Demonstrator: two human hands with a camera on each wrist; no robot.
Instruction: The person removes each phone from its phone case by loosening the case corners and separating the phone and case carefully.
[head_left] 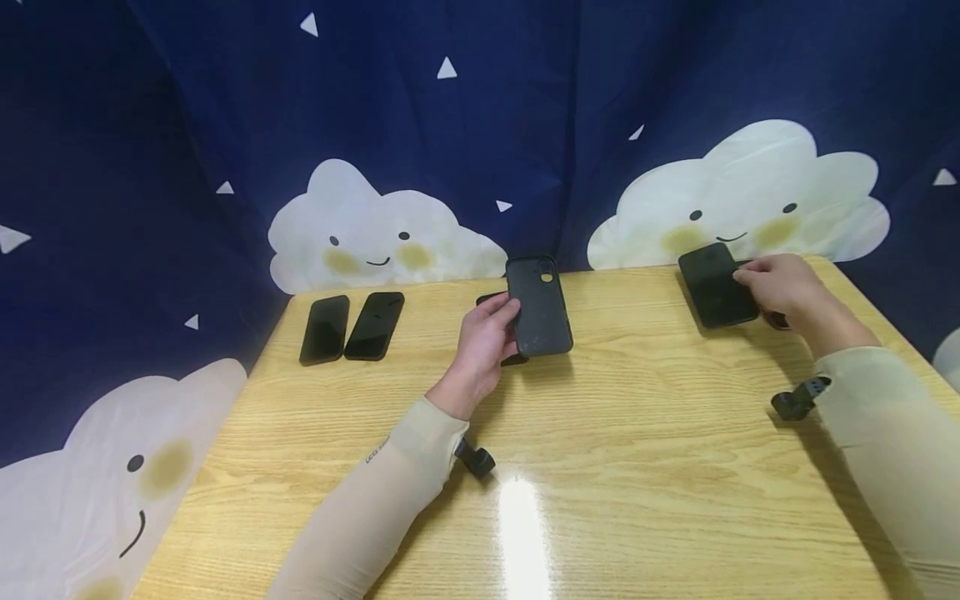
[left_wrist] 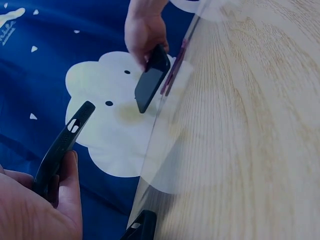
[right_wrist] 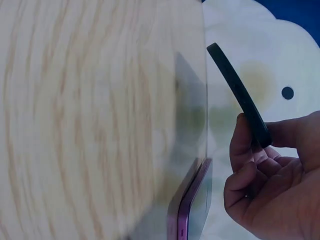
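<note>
Seemingly we are midway: left hand (head_left: pixel 480 340) pinches a phone case (head_left: pixel 542 317), right hand (head_left: pixel 782 290) a dark slab (head_left: pixel 714 287), neither set down

Six phone-shaped things: two dark phones (head_left: pixel 325 330) at the far left of the bench (head_left: pixel 637 467), one phone case (head_left: pixel 538 317) in the left hand (head_left: pixel 480 337), one dark item (left_wrist: pixel 147 227) mostly hidden behind that hand, one dark slab (head_left: pixel 716 287) in the right hand (head_left: pixel 783 287), and one purple-edged phone (right_wrist: pixel 185 220) below it. Two hands, two sleeves (head_left: pixel 375 500), two wrist cameras (head_left: pixel 798 400), one bench. On the blue cloth (head_left: pixel 525 100), three large clouds (head_left: pixel 750 187) and part of a fourth.
</note>
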